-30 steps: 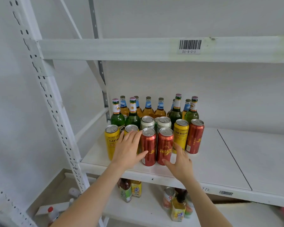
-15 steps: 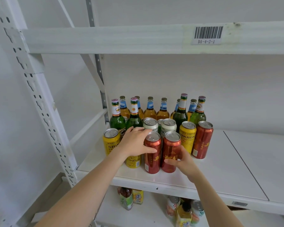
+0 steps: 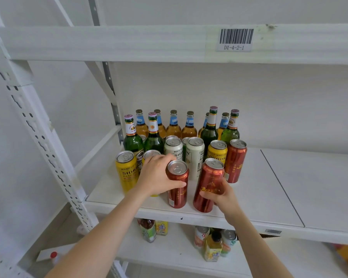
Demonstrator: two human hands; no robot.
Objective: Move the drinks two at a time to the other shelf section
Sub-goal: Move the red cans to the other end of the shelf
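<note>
I have two red cans at the shelf's front edge: left hand [image 3: 156, 176] wrapped around the upright can [image 3: 177, 187], right hand [image 3: 222, 194] clamped on the tilted can [image 3: 208, 185]. Risk: the tilted can slipping, or clipping the neighbouring red can [image 3: 235, 160].

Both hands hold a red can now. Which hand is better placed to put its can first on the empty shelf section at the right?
The right hand. Its red can is already tilted and sits nearer the empty right section, with open shelf between. The left hand grips the other red can, further left.
</note>
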